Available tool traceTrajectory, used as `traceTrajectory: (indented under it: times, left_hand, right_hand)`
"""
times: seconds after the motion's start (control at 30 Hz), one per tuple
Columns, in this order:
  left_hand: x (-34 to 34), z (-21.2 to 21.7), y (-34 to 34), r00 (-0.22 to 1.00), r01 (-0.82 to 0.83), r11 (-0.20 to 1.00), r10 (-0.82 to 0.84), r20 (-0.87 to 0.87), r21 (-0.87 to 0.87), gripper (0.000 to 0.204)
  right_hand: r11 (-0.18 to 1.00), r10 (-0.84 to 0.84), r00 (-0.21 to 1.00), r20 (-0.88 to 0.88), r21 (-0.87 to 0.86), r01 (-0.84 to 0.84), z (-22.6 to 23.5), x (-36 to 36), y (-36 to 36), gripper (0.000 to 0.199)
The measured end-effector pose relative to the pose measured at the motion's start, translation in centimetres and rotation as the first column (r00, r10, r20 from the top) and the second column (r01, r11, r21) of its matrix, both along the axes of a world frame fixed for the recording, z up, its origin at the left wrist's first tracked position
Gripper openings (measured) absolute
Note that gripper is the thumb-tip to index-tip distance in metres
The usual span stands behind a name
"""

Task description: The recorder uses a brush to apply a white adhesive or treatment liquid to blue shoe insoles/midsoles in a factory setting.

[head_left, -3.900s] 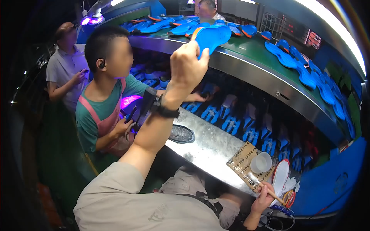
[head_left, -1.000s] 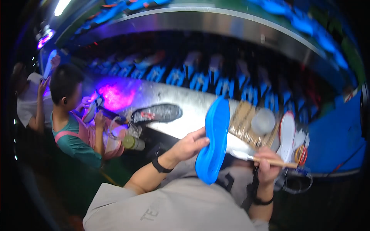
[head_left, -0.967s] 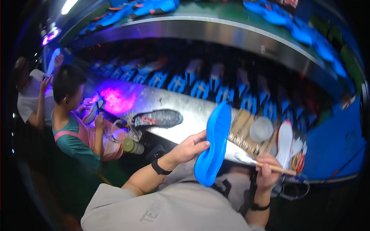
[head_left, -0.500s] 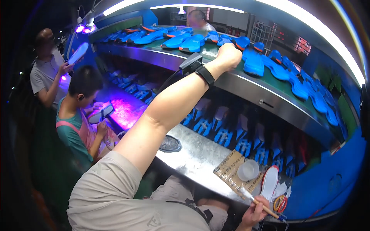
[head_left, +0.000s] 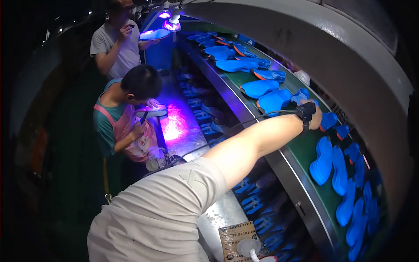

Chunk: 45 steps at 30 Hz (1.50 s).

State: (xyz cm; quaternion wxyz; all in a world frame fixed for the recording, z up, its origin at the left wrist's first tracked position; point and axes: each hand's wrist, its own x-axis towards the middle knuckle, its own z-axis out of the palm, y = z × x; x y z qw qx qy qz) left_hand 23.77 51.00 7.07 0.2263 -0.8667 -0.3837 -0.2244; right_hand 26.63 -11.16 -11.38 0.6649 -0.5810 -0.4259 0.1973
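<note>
My left arm stretches far across to the upper right. My left hand point(head_left: 316, 117) is over the green conveyor belt, beside a small blue shoe sole point(head_left: 300, 96) and another blue sole point(head_left: 328, 121). The wrist strap and a black device cover part of this hand, so its fingers and anything in them are hidden. My right hand is out of the picture. At the lower edge a brush point(head_left: 254, 255) shows only its white bristle end, next to a white round tub point(head_left: 248, 247) on a piece of cardboard point(head_left: 233, 231).
Blue soles with orange edges point(head_left: 238, 65) line the green belt point(head_left: 301, 150). Below it, a lower rack holds more blue pieces point(head_left: 251, 203). At left, a person in a pink apron point(head_left: 131, 118) works under purple lamps point(head_left: 172, 25). Behind stands another person point(head_left: 115, 50) with a sole.
The view has swung round, so the belt now runs steeply down to the right. My left hand still reaches over the belt. My right hand has left the picture; only the brush tip shows.
</note>
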Motion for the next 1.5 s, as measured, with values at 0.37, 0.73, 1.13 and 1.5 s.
traceTrajectory:
  times: [0.37,0.73,1.13,1.5]
  left_hand:
    - [-2.4,2.9,-4.2,0.98,-0.02,0.989,0.049,0.193,-0.147,0.035]
    - [-9.3,3.5,-7.3,0.946,0.011,0.967,0.073,0.317,-0.254,0.032]
    - [-16.9,2.9,-16.7,0.911,0.161,0.889,0.034,0.412,-0.429,0.029]
    - [-10.2,0.0,-18.5,0.869,0.285,0.799,0.018,0.494,-0.53,0.018]
  right_hand:
    - [0.975,-0.033,0.986,0.162,-0.211,0.067,10.0,0.9,3.5,0.03]
    - [0.914,-0.084,0.963,0.258,-0.365,0.177,12.2,-0.7,7.5,0.039]
    - [0.814,-0.261,0.96,0.097,-0.513,0.273,15.2,-4.1,8.2,0.044]
    - [0.914,-0.219,0.975,-0.026,-0.354,0.196,11.2,-1.3,2.9,0.017]
